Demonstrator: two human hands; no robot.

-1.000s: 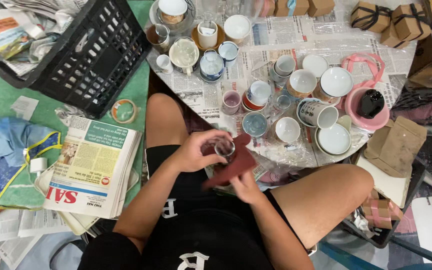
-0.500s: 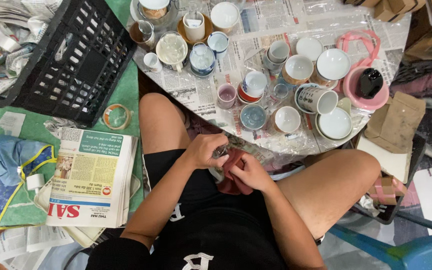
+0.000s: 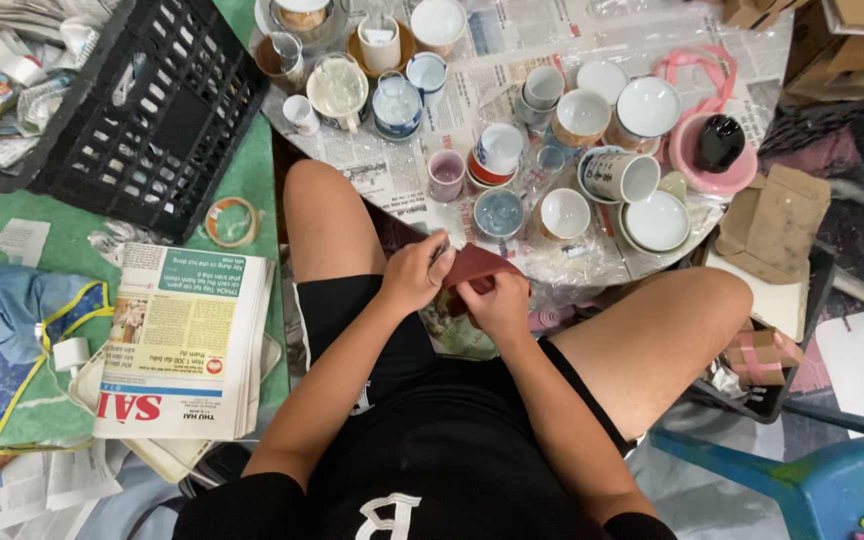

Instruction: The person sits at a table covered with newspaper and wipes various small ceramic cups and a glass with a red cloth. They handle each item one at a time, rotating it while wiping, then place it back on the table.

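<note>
I sit with both hands together over my lap. My left hand [image 3: 414, 276] grips a small object, of which only a sliver [image 3: 439, 254] shows at the fingertips. A dark red cloth [image 3: 480, 266] is folded over it. My right hand [image 3: 500, 303] pinches that cloth from below and presses it against the object. Just beyond my hands, a low table covered in newspaper [image 3: 392, 175] carries several cups, mugs and bowls, the nearest being a blue-grey bowl [image 3: 499, 213] and a white cup [image 3: 564, 213].
A black plastic crate [image 3: 152, 110] stands at the left, with a tape roll [image 3: 232, 221] and a stack of newspapers [image 3: 187, 340] on the green mat. A pink basin [image 3: 692, 165] and cardboard boxes [image 3: 777, 215] lie at the right. A blue stool [image 3: 782, 480] is at lower right.
The small glass that showed in my left hand is now mostly covered by the red cloth. My right hand has closed in against the left.
</note>
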